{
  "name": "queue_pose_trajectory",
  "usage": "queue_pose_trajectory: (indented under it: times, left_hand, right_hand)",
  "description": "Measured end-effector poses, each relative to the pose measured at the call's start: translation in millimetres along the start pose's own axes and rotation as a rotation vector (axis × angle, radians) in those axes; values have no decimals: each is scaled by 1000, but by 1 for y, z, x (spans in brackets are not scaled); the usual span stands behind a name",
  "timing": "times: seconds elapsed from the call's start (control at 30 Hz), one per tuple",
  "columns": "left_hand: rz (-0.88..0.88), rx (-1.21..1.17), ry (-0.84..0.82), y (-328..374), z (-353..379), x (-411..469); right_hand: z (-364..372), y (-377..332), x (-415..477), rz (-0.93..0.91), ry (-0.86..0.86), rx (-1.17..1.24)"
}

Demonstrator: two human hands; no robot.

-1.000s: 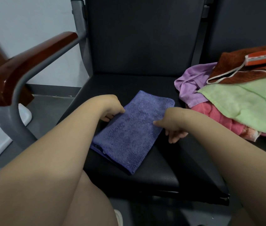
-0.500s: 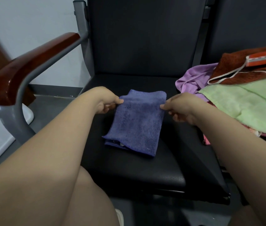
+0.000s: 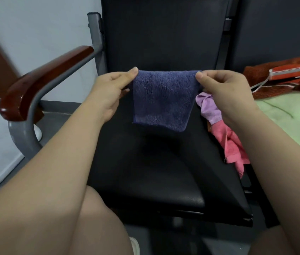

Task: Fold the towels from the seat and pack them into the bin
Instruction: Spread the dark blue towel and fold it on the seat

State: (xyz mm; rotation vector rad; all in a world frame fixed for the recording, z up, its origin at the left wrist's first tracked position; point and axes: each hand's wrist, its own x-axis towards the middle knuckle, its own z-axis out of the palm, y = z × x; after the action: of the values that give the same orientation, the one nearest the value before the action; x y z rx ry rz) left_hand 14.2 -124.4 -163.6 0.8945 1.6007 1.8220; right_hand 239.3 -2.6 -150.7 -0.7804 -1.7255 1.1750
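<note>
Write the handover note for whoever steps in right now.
Left hand: pinches the blue towel at its top left corner.
Right hand: pinches its top right corner.
The blue towel hangs above the black seat.
The lilac towel, pink towel, green towel and rust-brown towel lie heaped and unfolded at the seat's right side.
Bin: not in view, and nothing is seen packed.
Left to do: finish folding the blue towel, pack it, then work through the heap.
</note>
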Motion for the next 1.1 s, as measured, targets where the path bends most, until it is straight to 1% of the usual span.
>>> queue_pose_trajectory:
  times: [0.1,0.2,0.27,0.33,0.43,0.47,0.5,0.57,0.6,0.63,0.67,0.73,0.83,0.9,1.0,1.1]
  left_hand:
    - [51,-100,-27,7,1,-6]
    - [11,-153,-48,14,3,-11]
    - [-34,-159,-32,15,7,-13]
    - [-92,-162,21,11,16,-13]
    - [-219,-169,123,-10,26,-8]
    - [-265,-145,134,-20,26,-5]
    - [-319,-57,118,-31,25,-4]
    - [-469,315,25,-49,21,-4]
    - [-551,493,-36,-53,19,-5]
    - [-616,606,-92,-55,17,-7]
    - [-653,661,-140,-54,16,-9]
    - [-690,685,-211,-49,17,-12]
    - [-720,694,-266,-49,24,-16]
    - [-737,687,-256,-52,31,-17]
    - [-777,667,-236,-54,41,-18]
    - [-794,618,-222,-52,43,-18]
  right_hand:
    - [-4,-10,-4,-22,-31,91]
    - [-4,-16,-6,-34,-43,149]
    - [-3,-15,-5,-5,-53,182]
    - [1,-9,1,47,-35,141]
    - [8,15,12,147,33,-71]
    - [10,30,15,204,40,-153]
    - [11,45,16,277,24,-224]
    - [12,72,16,421,-18,-307]
    - [12,81,16,461,-35,-363]
    - [13,82,15,470,-70,-446]
    - [12,81,15,466,-117,-546]
    - [13,68,14,475,-232,-675]
    - [13,60,8,671,-403,-694]
    - [12,61,3,769,-460,-670]
    - [10,61,0,784,-477,-633]
    - [10,55,-2,775,-436,-544]
